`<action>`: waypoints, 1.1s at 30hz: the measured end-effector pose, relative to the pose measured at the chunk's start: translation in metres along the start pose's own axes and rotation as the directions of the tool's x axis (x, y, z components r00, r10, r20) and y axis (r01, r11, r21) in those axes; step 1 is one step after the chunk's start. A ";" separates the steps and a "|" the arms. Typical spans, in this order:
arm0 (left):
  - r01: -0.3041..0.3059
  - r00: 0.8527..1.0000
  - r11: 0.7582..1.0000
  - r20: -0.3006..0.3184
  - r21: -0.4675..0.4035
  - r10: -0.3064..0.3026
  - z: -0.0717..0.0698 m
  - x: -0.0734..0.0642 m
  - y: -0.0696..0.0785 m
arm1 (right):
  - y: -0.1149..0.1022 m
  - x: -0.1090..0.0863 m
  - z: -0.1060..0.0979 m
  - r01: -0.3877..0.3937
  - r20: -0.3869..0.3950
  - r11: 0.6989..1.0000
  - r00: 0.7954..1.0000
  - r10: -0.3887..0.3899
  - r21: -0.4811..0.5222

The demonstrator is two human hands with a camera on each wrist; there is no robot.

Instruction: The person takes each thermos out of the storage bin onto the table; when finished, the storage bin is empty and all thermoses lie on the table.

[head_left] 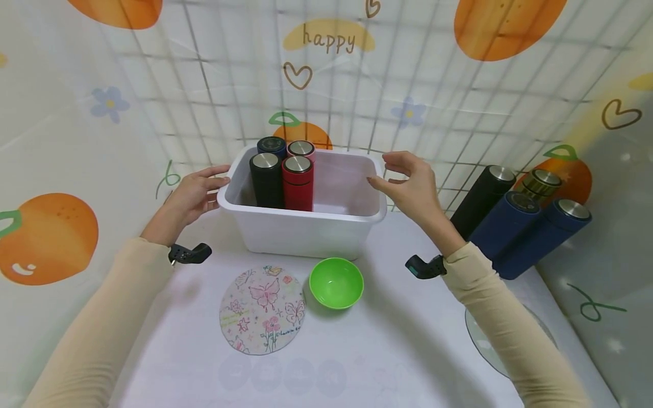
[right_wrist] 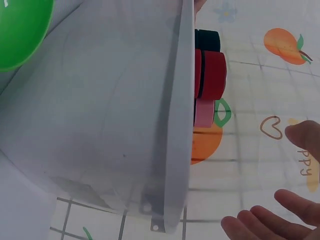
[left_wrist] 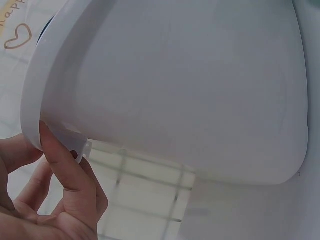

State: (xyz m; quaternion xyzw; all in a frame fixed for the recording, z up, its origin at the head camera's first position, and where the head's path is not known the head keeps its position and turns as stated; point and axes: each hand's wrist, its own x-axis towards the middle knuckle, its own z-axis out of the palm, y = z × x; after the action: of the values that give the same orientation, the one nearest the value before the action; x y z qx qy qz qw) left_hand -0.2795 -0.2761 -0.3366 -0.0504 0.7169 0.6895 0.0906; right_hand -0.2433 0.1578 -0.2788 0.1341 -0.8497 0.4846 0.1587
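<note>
A white plastic bin stands on the table near the back wall. In its left half, several insulated bottles stand upright: a black one, a red one, a navy one behind and a pink one. My left hand is at the bin's left end; the left wrist view has its thumb and finger pinching the rim. Beside the right end, my right hand hangs with thumb and fingers spread apart. In the right wrist view these fingers are off the rim and hold nothing.
A green bowl sits in front of the bin, next to a round butterfly-patterned mat. More bottles, black, gold and blue, stand at the right. My right sleeve partly covers another round piece. A wire grid lines the back.
</note>
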 end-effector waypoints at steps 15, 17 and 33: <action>-0.002 1.000 1.000 0.003 -0.007 0.002 0.001 0.002 -0.001 | -0.001 0.006 0.026 -0.003 0.041 0.998 0.999 0.001 0.064; -0.003 1.000 1.000 0.002 -0.006 0.003 0.001 0.001 -0.001 | -0.001 0.007 0.030 -0.007 0.053 0.998 0.999 0.004 0.061; -0.008 1.000 0.997 0.028 -0.082 0.010 -0.002 0.001 0.000 | -0.006 0.011 0.063 -0.043 0.139 0.996 0.990 0.032 0.078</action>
State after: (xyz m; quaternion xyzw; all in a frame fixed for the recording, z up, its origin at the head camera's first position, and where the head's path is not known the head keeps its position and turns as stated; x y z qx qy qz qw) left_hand -0.2801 -0.2777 -0.3368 -0.0412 0.6870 0.7192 0.0956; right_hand -0.2604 0.0995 -0.3000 0.1573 -0.8408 0.5109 0.0851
